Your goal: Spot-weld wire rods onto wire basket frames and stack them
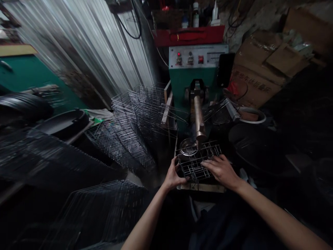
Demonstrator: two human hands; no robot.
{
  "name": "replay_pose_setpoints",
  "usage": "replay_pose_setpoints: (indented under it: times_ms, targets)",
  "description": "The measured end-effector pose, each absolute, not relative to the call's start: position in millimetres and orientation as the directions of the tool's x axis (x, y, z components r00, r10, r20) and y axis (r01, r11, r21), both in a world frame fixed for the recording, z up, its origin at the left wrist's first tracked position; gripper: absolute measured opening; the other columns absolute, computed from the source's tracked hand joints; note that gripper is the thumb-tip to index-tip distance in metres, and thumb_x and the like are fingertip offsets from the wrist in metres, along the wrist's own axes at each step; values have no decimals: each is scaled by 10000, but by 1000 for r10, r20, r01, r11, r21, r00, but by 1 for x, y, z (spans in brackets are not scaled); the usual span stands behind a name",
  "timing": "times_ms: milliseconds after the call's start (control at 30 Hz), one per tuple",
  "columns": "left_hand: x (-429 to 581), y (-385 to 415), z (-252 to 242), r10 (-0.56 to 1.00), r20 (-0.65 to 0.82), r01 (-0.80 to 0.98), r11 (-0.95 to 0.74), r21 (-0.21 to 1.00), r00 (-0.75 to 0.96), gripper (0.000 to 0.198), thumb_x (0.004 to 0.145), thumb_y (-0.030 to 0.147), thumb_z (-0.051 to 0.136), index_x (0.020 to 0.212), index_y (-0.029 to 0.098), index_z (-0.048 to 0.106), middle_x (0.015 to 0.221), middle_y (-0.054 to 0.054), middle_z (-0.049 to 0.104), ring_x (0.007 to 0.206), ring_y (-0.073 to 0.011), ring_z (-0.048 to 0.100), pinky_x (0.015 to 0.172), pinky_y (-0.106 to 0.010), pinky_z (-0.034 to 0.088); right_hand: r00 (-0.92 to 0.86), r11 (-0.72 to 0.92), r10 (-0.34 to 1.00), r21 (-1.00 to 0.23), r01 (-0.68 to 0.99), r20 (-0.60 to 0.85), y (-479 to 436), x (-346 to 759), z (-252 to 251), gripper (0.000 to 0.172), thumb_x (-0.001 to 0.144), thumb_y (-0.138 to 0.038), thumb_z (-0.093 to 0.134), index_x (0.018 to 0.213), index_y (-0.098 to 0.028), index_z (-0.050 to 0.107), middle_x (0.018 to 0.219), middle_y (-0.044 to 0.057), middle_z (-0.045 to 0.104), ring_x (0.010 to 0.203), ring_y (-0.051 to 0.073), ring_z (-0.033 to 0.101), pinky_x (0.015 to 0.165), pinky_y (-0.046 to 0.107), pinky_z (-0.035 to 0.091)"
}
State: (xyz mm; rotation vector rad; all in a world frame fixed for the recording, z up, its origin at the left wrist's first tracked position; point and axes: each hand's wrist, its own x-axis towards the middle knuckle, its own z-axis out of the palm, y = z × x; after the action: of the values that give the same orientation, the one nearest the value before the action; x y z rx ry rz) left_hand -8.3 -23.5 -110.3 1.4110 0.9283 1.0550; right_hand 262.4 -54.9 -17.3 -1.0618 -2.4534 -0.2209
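The wire rack [199, 159] sits low in the middle of the view, on a small wooden tabletop [203, 188] directly in front of the person. Its far edge lies beneath the tip of a copper arm [199, 116] that reaches out of the green machine [182, 83] at 12 o'clock.

The left hand [174, 175] is at the rack's 8 o'clock corner. Its fingers curl round the side wires, so the grip is clenched on the rack. The right hand [221, 169] lies palm down on the rack's 4 o'clock side with its fingers stretched across the top wires. The thumb is hidden, so I cannot tell whether that grip is closed or only pressing.

A round metal dish [188, 147] touches the rack at its 11 o'clock corner, just beside the foot of the copper arm. The machine's grey control panel [197, 57] carries red lights and switches. Above it a red shelf [188, 35] holds bottles [195, 15].

From 9 to 10 o'clock of the rack, stacks of wire grids [135, 125] lean against each other, with corrugated metal sheeting [91, 45] behind them. Further out at 9 o'clock lies a dark round pan [62, 123]. At 2 o'clock there are cardboard boxes [260, 69], and below them a white ring [252, 116]. The right side of the room is too dark to make out.
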Motion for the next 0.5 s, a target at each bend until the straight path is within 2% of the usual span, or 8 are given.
replay_pose_setpoints:
  times_ms: [100, 167, 333, 500]
  targets:
    - [-7, -26, -107, 943, 107, -23, -105, 994, 314, 1060, 549, 225, 900, 1409, 257, 281, 1444, -172, 425, 1206, -348, 594, 1018, -538, 506, -585, 686, 667, -72, 724, 461, -56, 260, -15, 353, 946, -71, 524, 1249, -201, 648, 1154, 86, 723, 1037, 239, 586, 889, 385, 373]
    - [-8, -25, -106, 946, 91, -8, -93, 996, 311, 1079, 550, 215, 895, 1427, 253, 268, 1407, -171, 468, 1185, -343, 609, 1010, -534, 513, -550, 662, 692, -106, 742, 468, -56, 257, -15, 318, 950, -83, 523, 1218, -189, 656, 1111, 98, 706, 999, 237, 572, 886, 372, 394]
    - [-13, -2, -102, 954, 62, 57, -83, 995, 293, 1089, 567, 234, 879, 1445, 228, 235, 1280, -148, 581, 1116, -323, 653, 987, -524, 532, -423, 551, 742, -114, 827, 519, -38, 246, -14, 149, 984, -205, 543, 996, -190, 691, 900, 81, 656, 866, 239, 528, 799, 357, 403]
    - [-16, 9, -95, 948, 77, 95, -111, 989, 309, 1010, 569, 261, 869, 1397, 243, 289, 1311, -137, 585, 1048, -286, 687, 943, -490, 566, -344, 496, 766, -160, 854, 543, -24, 243, -13, 120, 954, -286, 630, 915, -183, 675, 925, 73, 650, 892, 233, 533, 795, 341, 380]
